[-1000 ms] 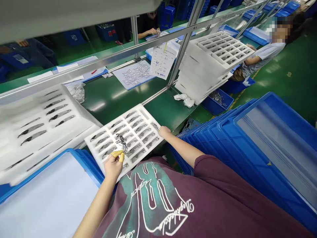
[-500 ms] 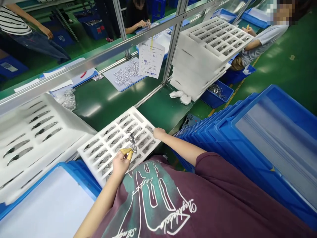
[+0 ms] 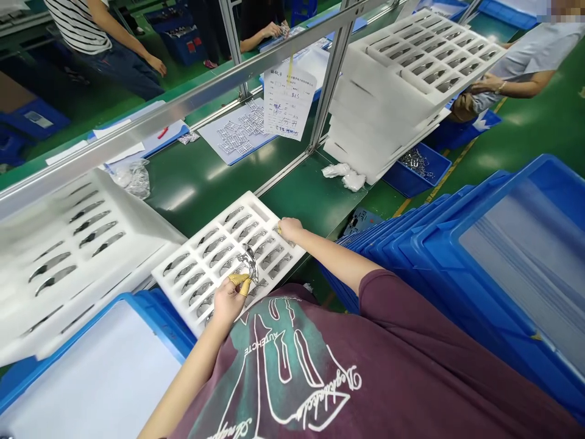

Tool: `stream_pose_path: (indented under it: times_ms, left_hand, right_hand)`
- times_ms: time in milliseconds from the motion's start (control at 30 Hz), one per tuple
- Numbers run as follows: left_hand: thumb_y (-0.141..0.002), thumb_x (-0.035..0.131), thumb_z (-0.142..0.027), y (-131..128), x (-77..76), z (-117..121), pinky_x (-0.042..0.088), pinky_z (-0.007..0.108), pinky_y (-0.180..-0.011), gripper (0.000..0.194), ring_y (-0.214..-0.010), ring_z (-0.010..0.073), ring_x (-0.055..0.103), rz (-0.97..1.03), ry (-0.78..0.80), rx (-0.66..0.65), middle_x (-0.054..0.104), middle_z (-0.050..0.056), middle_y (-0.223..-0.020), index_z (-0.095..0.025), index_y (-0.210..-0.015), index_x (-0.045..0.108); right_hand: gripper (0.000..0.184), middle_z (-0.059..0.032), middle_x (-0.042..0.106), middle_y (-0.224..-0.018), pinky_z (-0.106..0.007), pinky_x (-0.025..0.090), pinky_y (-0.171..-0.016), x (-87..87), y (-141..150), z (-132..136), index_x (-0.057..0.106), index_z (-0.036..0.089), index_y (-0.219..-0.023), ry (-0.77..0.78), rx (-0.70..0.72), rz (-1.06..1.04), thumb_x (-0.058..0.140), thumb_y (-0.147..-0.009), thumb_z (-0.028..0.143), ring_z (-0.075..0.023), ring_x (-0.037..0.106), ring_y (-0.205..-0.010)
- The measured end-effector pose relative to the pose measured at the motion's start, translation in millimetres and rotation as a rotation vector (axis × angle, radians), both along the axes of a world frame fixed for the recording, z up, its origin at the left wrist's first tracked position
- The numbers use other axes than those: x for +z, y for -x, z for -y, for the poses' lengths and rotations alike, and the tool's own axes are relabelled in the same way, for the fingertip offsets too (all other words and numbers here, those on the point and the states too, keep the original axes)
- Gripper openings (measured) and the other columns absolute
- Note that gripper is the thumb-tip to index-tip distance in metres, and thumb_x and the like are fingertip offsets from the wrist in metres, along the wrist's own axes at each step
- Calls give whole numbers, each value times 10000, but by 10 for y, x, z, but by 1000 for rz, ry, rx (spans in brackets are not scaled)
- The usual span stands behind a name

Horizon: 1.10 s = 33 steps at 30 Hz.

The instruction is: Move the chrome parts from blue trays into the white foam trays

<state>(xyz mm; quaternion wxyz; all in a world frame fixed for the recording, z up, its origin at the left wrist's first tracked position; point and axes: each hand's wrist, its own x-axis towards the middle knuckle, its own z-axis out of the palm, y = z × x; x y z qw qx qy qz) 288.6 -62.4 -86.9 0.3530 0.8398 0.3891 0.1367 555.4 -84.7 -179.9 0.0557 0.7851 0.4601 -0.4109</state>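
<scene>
A white foam tray [image 3: 158,272] lies tilted across my front, its slots filled with curved shiny metal pieces. My left hand [image 3: 230,300], with yellow finger covers, pinches one curved shiny metal piece [image 3: 251,263] and holds it up over the near part of the tray. At the tray's far right corner, my right hand [image 3: 290,230] has its fingers curled down over an end slot. A yellow finger cover shows there, but the fingertips and whatever they grip are hidden.
A stack of white foam trays [image 3: 137,219] stands at left, above a blue bin [image 3: 123,305]. Stacked blue bins [image 3: 439,235] rise at right. Another foam tray stack [image 3: 379,122] stands beyond, with a co-worker's hand [image 3: 489,83] at it. A metal frame [image 3: 338,55] crosses the green bench.
The view has shifted, moving the scene rightward. My right hand's fingers now cover more of the end slot. My left hand still holds the metal piece. The co-worker's hand has moved under their tray's edge.
</scene>
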Motion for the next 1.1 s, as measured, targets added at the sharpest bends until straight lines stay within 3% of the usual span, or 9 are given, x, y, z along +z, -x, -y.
stream_pose_path:
  times_ms: [333,567,633,733,833,933,1100]
  left_hand:
    - [-845,533,-396,24,26,-13,458,258,-488,254,-492,112,525,-3,-19,15,682,50,-755,-193,-798,679]
    - [-842,535,-386,27,-14,-35,462,258,-504,240,-501,113,531,-8,-17,5,669,39,-734,-195,-817,677]
    - [-845,530,-380,24,-40,-60,470,260,-519,240,-513,117,543,-8,-32,-13,668,42,-736,-195,-837,682]
    - [-848,523,-366,-12,-97,-114,495,263,-584,240,-629,147,615,-24,-76,-68,677,61,-765,-200,-838,696]
    - [-849,515,-342,-98,-179,-179,484,259,-608,235,-717,168,643,-112,-156,-143,680,67,-767,-219,-835,715]
    - [-855,497,-342,-197,-277,-250,422,263,-536,263,-637,167,613,-219,-260,-202,668,68,-735,-223,-787,721]
    - [-845,513,-391,-274,-391,-329,365,266,-509,307,-593,169,571,-305,-256,-151,613,76,-663,-208,-677,692]
  right_hand:
    - [266,-114,648,-1071,-259,417,-667,-114,79,26,671,136,-1027,-3,1,4,497,-826,127,-223,615,-912]
    - [190,-89,662,-1058,-251,419,-688,-111,-47,38,711,160,-926,18,50,-78,551,-823,168,-224,606,-936]
    - [202,-67,665,-1059,-239,420,-681,-66,-102,89,709,189,-965,-7,-29,-121,557,-832,190,-212,601,-946]
    - [235,-47,684,-980,-217,420,-631,79,-108,154,697,196,-1019,-70,-325,-248,527,-865,248,-170,603,-855]
    - [255,-46,684,-865,-195,359,-480,295,26,164,699,152,-955,-16,-582,-600,563,-850,340,-101,528,-605]
    - [194,-21,659,-758,-172,232,-382,471,241,142,676,134,-846,125,-666,-943,668,-775,315,-41,374,-456]
    - [44,24,563,-587,-160,196,-366,493,542,129,628,132,-743,116,-804,-972,643,-765,167,-31,319,-415]
